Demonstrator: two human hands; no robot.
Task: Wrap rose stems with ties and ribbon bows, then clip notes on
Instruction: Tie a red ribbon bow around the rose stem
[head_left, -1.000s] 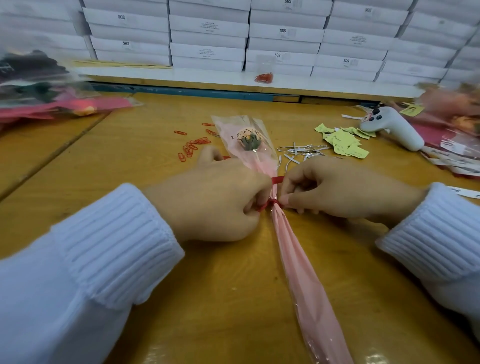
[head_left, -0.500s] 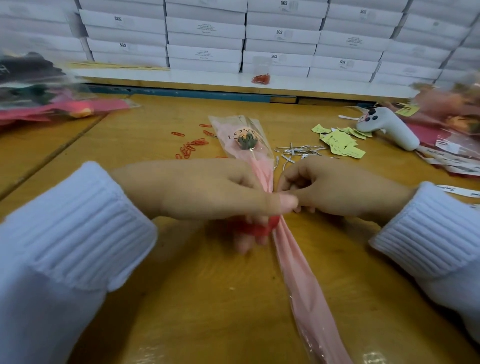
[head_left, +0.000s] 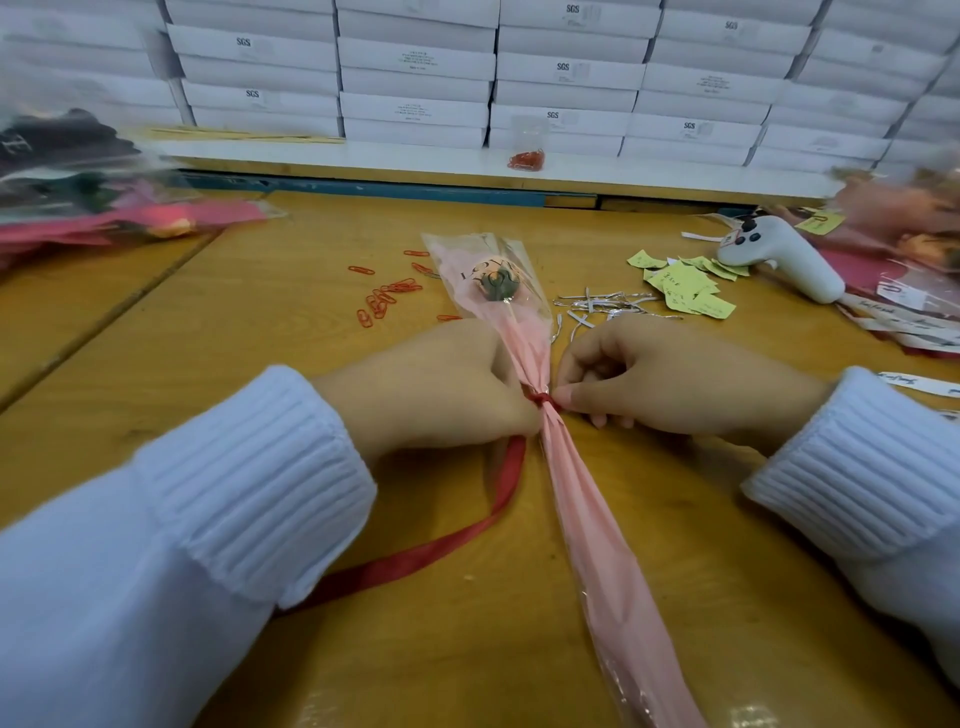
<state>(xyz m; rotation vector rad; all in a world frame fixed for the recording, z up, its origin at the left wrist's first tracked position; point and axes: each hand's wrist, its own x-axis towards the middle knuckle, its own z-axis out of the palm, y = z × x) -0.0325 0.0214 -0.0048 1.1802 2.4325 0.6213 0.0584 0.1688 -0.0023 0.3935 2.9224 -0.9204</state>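
The left hand (head_left: 441, 389) and right hand (head_left: 670, 384) pinch the red ribbon (head_left: 467, 535) around the wrapped rose (head_left: 587, 519) between their fingers (head_left: 569, 395); its tail trails below the left fingers.

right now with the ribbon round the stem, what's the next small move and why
Probably pull the long tail snug and fold it into the first bow loop. The red ribbon already cinches the wrapped rose where the left hand and right hand pinch it, one tail trails loose across the table, and no bow shows yet.
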